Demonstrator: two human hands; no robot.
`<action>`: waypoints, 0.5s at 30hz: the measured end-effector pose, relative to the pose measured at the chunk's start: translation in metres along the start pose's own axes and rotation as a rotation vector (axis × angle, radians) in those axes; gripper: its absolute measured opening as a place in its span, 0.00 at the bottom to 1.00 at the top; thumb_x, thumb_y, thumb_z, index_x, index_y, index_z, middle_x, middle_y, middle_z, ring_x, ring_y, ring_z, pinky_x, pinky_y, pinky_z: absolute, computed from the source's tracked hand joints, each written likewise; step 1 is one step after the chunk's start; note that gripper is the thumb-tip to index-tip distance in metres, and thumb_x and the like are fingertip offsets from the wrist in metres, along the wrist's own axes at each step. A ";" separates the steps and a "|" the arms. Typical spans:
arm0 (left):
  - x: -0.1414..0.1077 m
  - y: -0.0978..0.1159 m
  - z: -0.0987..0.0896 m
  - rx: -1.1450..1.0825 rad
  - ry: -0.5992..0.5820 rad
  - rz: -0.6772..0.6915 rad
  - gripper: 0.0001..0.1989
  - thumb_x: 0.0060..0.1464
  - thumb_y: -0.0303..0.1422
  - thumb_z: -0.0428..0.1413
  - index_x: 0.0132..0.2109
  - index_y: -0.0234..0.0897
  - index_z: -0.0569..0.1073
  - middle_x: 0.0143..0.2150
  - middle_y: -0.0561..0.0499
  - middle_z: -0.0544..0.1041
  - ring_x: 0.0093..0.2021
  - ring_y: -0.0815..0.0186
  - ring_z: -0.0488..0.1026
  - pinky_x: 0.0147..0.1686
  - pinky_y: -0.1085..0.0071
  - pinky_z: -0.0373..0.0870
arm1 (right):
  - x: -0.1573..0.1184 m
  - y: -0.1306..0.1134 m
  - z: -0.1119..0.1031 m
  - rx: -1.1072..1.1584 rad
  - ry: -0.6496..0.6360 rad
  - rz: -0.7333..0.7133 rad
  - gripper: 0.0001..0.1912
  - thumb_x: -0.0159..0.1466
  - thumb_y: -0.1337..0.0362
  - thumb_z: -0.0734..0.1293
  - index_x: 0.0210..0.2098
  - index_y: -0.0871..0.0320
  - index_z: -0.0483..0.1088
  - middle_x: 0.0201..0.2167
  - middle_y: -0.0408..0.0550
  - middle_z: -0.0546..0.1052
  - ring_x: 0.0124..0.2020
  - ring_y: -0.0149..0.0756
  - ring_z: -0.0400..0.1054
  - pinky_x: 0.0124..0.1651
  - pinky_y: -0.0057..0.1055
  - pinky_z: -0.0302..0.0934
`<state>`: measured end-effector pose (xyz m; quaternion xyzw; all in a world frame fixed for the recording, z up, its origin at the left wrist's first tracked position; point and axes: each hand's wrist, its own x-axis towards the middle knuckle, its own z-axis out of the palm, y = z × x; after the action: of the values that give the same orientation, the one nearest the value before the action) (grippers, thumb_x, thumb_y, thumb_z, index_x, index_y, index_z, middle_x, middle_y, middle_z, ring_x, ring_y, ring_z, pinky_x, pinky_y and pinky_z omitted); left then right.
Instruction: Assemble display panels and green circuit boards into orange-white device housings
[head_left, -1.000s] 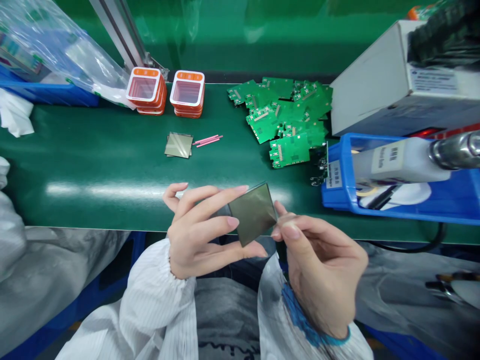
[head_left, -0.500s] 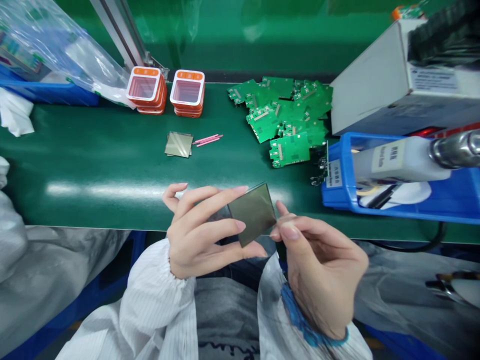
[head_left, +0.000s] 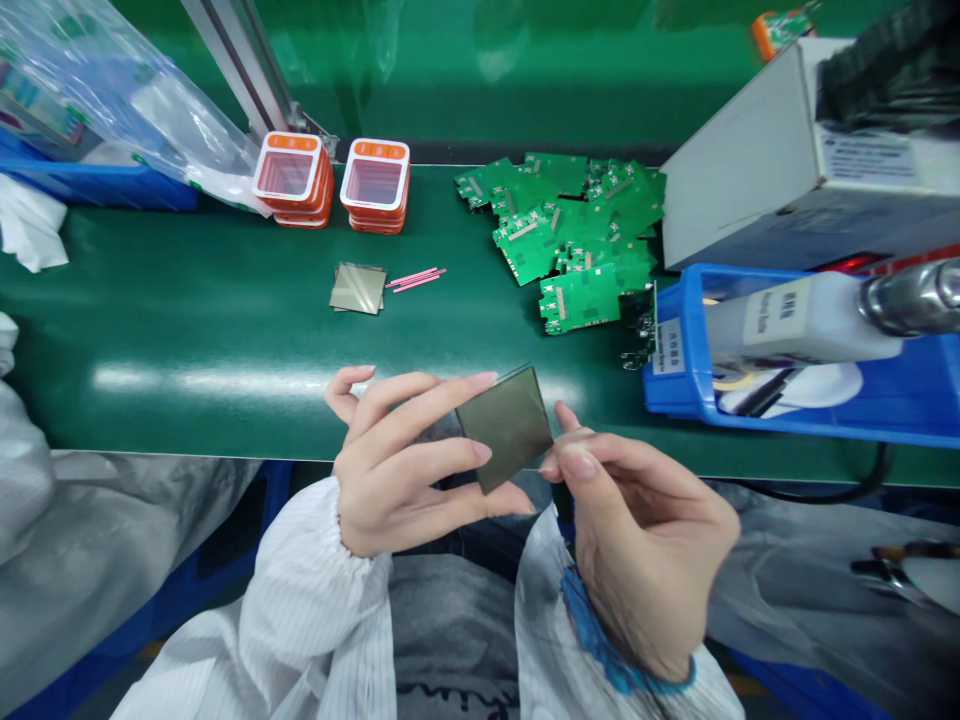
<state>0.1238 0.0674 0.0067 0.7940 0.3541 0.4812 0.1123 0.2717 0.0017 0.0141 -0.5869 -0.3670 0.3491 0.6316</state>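
My left hand (head_left: 409,455) holds a dark, square LCD glass panel (head_left: 510,425) by its edges, tilted above the front edge of the bench. Its fingers lie along the panel's left side and its thumb is underneath. At the panel's lower right corner my right hand (head_left: 637,530) is closed in a pinch. A thin, clear film edge (head_left: 531,470) shows between its fingertips and the panel; most of this film is hidden. Further back lie a few similar glass panels (head_left: 358,288), with several thin pink strips (head_left: 416,280) beside them.
Two stacks of orange-and-white frames (head_left: 294,180) stand at the back left. Green circuit boards (head_left: 577,300) lie piled at the back centre. On the right are a blue bin (head_left: 679,400) holding a bottle (head_left: 810,315), and a white box (head_left: 750,170). A metal post (head_left: 240,70) rises behind.
The hands and the panel have barely moved. A little more of the clear film edge shows by my right fingertips. Behind the white box, an orange-and-green item has shifted left.
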 end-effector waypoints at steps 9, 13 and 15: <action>0.000 0.000 0.001 -0.005 0.015 0.005 0.18 0.45 0.49 0.64 0.31 0.44 0.68 0.44 0.49 0.82 0.40 0.61 0.75 0.50 0.54 0.55 | -0.001 0.000 0.001 -0.025 0.019 -0.012 0.05 0.60 0.71 0.71 0.31 0.54 0.76 0.23 0.34 0.77 0.23 0.24 0.69 0.60 0.42 0.64; 0.002 0.000 0.001 -0.005 0.030 0.023 0.18 0.43 0.48 0.66 0.30 0.43 0.68 0.43 0.48 0.82 0.39 0.61 0.75 0.49 0.54 0.55 | 0.000 0.000 0.002 -0.030 0.028 -0.018 0.05 0.59 0.70 0.71 0.30 0.54 0.76 0.22 0.34 0.77 0.22 0.24 0.69 0.60 0.43 0.64; 0.002 0.000 0.001 -0.002 0.035 0.034 0.18 0.44 0.48 0.65 0.29 0.43 0.68 0.42 0.47 0.82 0.39 0.61 0.75 0.49 0.54 0.56 | 0.000 0.000 0.002 -0.035 0.032 -0.023 0.04 0.59 0.70 0.71 0.29 0.54 0.76 0.22 0.35 0.77 0.22 0.25 0.69 0.59 0.44 0.65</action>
<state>0.1249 0.0691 0.0080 0.7912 0.3421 0.4973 0.0986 0.2698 0.0026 0.0142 -0.5993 -0.3696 0.3256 0.6311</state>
